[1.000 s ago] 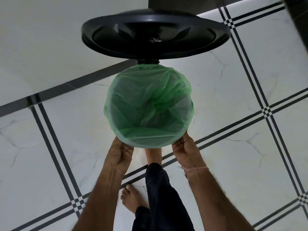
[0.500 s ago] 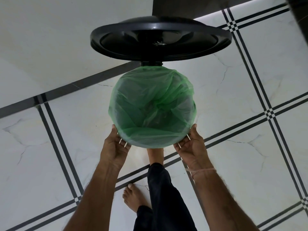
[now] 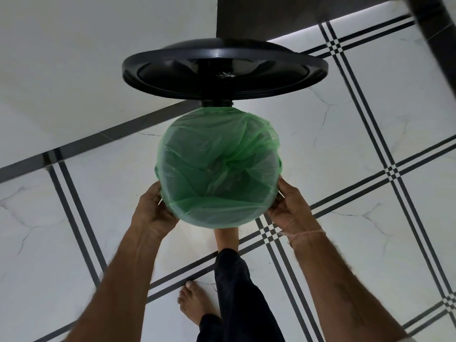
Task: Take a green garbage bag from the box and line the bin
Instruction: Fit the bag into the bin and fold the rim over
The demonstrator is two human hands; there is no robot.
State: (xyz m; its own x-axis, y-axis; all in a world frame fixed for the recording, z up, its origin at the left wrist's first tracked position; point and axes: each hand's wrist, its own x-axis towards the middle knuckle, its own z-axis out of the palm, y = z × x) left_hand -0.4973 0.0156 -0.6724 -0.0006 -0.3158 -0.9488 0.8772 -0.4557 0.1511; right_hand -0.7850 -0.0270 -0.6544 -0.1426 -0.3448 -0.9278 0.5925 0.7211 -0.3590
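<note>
A translucent green garbage bag (image 3: 217, 169) lines the round bin, its edge folded down over the rim all the way round. The bin's wall is hidden under the bag. Behind it the black lid (image 3: 224, 70) stands raised on its hinge (image 3: 217, 104). My left hand (image 3: 154, 213) cups the bag-covered rim at the near left. My right hand (image 3: 288, 208) cups it at the near right. On both hands the fingers curl under the folded edge, out of sight.
White marble floor tiles (image 3: 370, 144) with dark stripe borders surround the bin. One bare foot (image 3: 225, 236) reaches under the bin's front; the other (image 3: 195, 304) stands behind it. A dark furniture edge (image 3: 431, 25) crosses the top right.
Both hands have slid from the bin's front outward and up along the rim to its left and right sides. The camera has shifted slightly.
</note>
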